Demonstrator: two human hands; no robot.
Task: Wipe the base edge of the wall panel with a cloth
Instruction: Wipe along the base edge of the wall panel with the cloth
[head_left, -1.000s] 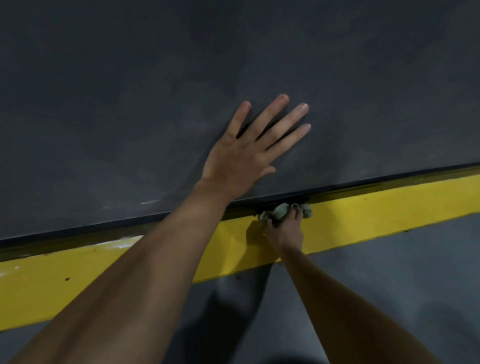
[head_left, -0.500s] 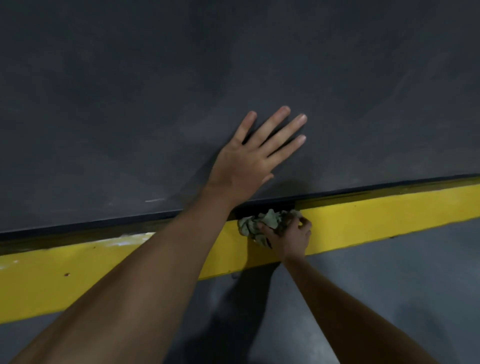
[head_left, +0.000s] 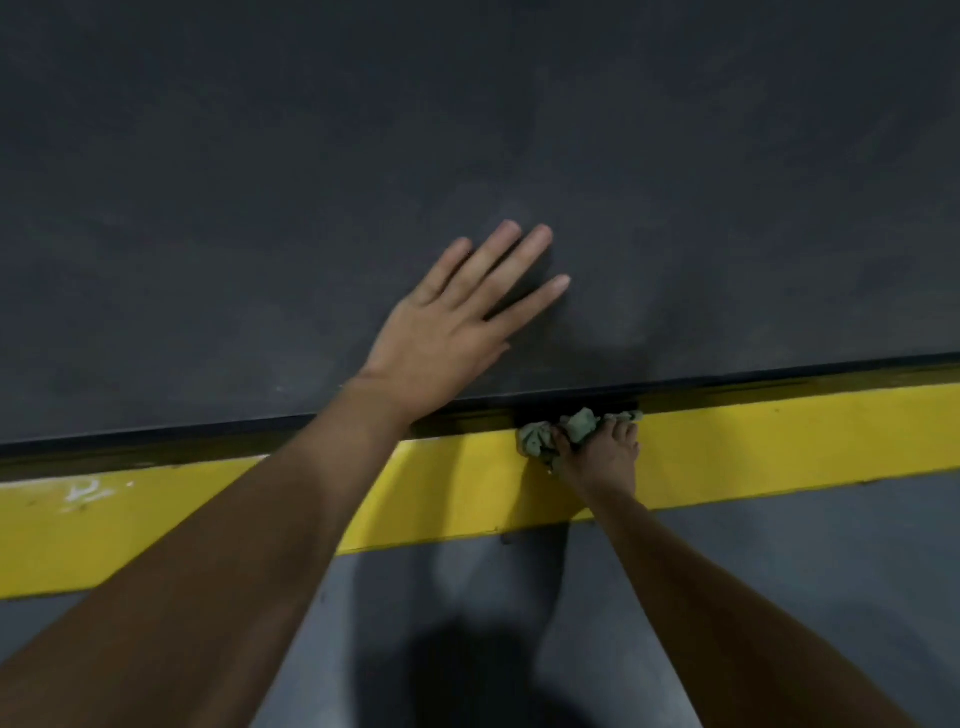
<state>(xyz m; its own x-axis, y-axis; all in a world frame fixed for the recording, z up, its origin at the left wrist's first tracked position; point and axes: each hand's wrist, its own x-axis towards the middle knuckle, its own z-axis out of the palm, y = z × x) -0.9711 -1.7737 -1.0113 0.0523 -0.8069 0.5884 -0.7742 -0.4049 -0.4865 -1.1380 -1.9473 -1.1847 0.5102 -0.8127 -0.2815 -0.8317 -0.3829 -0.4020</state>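
Under dim indoor light, we look at a dark wall panel (head_left: 311, 156) rendered soft and grainy; a heavy shadow pools on the grey floor (head_left: 831, 571), lighter ones crossing the yellow strip (head_left: 779, 441).

Left hand (head_left: 441, 338) flat, fingers (head_left: 498, 260) straight, spread; right hand (head_left: 605, 460) fingers (head_left: 619, 432) curled round cloth (head_left: 535, 439); both forearms outstretched.

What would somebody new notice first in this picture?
The bright yellow strip running across below the dark wall panel stands out most. The left hand lies flat, fingers spread, on the panel just above its base edge, and the right hand grips a crumpled greenish cloth at that edge.
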